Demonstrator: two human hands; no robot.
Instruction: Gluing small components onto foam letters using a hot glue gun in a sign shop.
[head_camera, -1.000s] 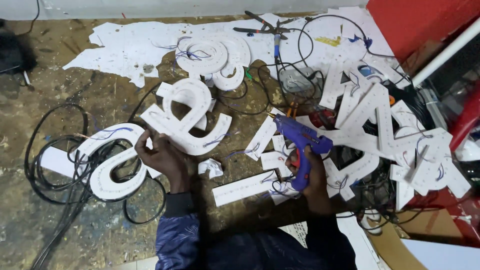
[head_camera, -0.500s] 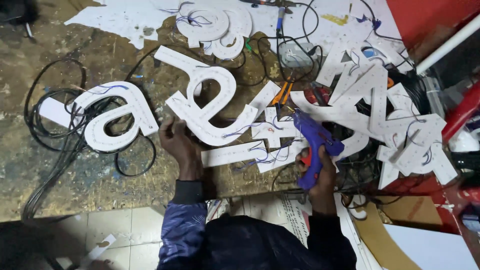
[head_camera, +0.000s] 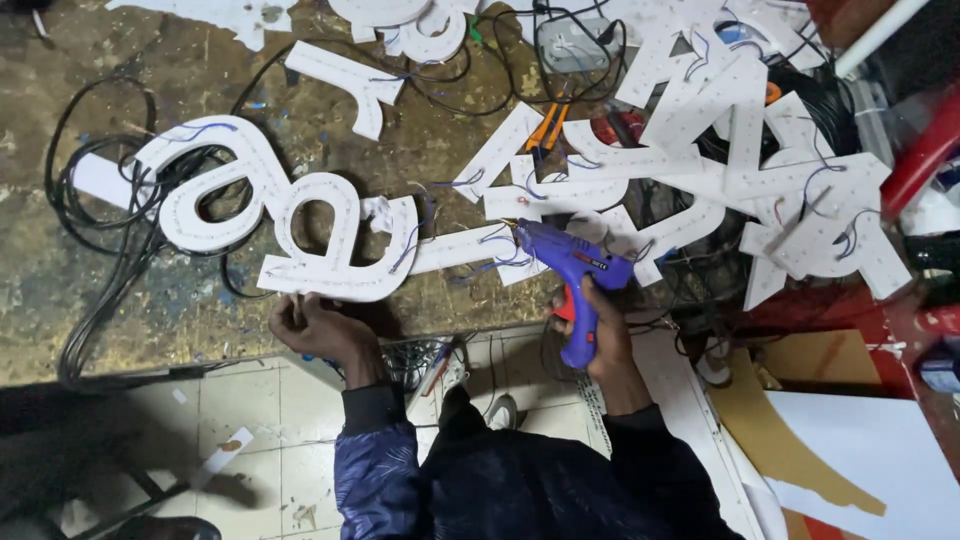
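Two white sign letters (head_camera: 265, 215) (wired) lie above left hand (head_camera: 315, 328).

Blue glue gun (head_camera: 575, 275), white letters (head_camera: 335, 240), black wires (head_camera: 95, 215).

Left hand (head_camera: 318, 330) on white letter (head_camera: 340, 245); right hand (head_camera: 600, 335) around purple glue gun (head_camera: 572, 275).

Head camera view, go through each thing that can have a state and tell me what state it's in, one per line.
Glue gun: gripped, nozzle tip over the white strip.
Right hand: closed around the gun's handle.
Left hand: at the near edge of the rounded letter.
Rounded letter: lying flat, wired.
White strip: flat beside that letter.
Orange pliers: lying unused.
Black cables: loose, tangled.
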